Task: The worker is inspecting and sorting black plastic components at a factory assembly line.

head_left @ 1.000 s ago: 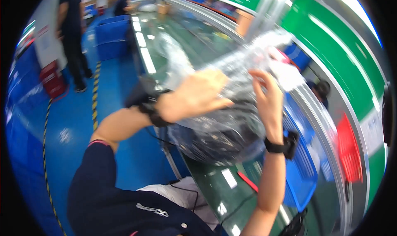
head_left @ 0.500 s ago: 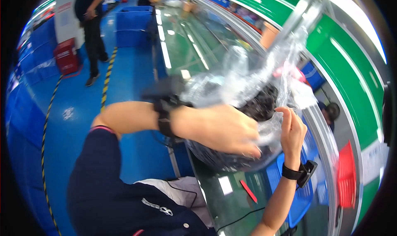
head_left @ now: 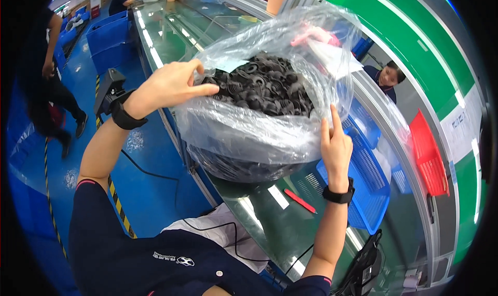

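Observation:
A large clear plastic bag (head_left: 249, 135) full of small black ringed rubber-like parts (head_left: 264, 86) stands on the green tabletop, its mouth spread wide. My left hand (head_left: 168, 86) grips the bag's left rim, thumb reaching over the parts and the other fingers curled by the film. On the right side my right hand (head_left: 336, 148) pinches the rim between thumb and fingers. A pale slip of paper (head_left: 231, 64) lies on the parts near the far side. Something pink (head_left: 316, 35) and a white sheet (head_left: 337, 60) show at the bag's far right edge.
A red pen-like tool (head_left: 300, 200) and a white label (head_left: 278, 197) lie in front of the bag. Blue baskets (head_left: 369, 192) stand to the right, with a red basket (head_left: 428, 153) beyond. One person stands at left; another shows through the opening at right.
The bag's gathered, raised top has been opened out, uncovering the black parts. My left hand has moved left from across the bag to its left rim; my right hand stays at the right side.

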Available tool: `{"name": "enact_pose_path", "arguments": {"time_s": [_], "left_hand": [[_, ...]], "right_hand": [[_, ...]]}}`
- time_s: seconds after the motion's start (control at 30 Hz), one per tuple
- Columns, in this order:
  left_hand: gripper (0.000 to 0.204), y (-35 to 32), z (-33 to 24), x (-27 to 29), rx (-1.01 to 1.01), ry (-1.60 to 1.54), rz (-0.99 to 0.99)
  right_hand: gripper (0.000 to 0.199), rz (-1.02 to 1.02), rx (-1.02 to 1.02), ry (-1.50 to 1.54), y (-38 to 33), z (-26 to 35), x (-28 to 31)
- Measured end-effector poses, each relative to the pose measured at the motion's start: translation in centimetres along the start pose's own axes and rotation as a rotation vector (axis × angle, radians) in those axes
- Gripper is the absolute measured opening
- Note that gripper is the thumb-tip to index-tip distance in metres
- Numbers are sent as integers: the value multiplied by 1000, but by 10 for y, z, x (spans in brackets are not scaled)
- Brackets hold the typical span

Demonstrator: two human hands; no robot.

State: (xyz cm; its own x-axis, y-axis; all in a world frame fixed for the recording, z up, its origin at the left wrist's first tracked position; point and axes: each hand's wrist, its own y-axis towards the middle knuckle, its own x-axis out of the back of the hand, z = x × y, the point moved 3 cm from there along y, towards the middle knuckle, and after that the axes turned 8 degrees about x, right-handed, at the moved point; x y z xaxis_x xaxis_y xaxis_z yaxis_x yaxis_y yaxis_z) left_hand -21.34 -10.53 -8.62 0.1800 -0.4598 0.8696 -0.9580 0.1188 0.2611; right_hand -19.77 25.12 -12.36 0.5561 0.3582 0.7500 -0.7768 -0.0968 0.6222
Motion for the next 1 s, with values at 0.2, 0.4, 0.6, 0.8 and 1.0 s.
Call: {"name": "enact_pose_path", "arguments": {"time_s": [0.2,0.4,0.6,0.8,1.0], "left_hand": [[48,-17,-13,21,62,-90,-39],[99,-48,7,17,-200,-113,-96],[101,-25,8,-38,-264,-451,-39],[45,-15,-37,46,-384,-3,-655],[22,59,-85,20,-579,439,-174]], "right_hand": [[40,-94,-5,81,-10,17,24],[47,-33,3,322,-55,10,39],[50,14,143,142,-103,11,52],[44,206,79,-2,-137,9,68],[43,203,55,12,-143,12,70]]}}
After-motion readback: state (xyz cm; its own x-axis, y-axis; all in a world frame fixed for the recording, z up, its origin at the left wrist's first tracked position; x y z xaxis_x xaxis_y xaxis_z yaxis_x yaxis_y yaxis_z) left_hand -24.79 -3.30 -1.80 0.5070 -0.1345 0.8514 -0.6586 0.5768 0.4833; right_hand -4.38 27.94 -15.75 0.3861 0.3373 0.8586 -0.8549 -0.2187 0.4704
